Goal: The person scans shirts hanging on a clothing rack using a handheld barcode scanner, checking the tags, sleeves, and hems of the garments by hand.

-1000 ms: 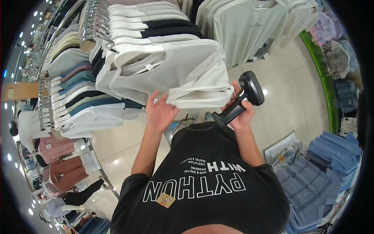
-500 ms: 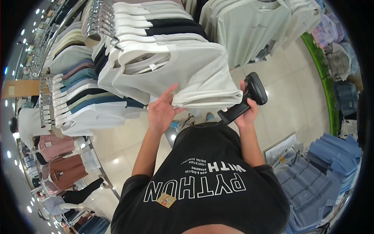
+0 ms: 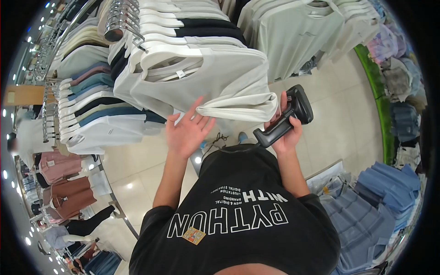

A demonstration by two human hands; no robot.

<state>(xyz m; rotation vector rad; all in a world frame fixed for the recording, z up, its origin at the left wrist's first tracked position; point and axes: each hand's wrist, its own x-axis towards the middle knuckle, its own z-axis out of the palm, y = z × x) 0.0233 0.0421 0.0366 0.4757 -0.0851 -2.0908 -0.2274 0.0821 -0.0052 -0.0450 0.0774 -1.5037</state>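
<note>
Here, the right hand (image 3: 287,137) wraps its fingers around a black scanner (image 3: 300,107). The left hand (image 3: 188,135), fingers spread, is beside a pale shirt (image 3: 224,75).

In front of you, a chrome rail (image 3: 113,35) carries a packed row of white hangers (image 3: 160,23), with black shirts (image 3: 211,31) among them and a pale shirt (image 3: 227,71) nearest you. Below, a blue shoe (image 3: 243,136) rests on the tiled floor (image 3: 337,103).

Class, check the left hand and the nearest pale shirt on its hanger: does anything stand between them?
Nothing visible does: the open left hand is close against the pale shirt, though contact is unclear. The black scanner, in the right hand, sits off to the side.
</note>
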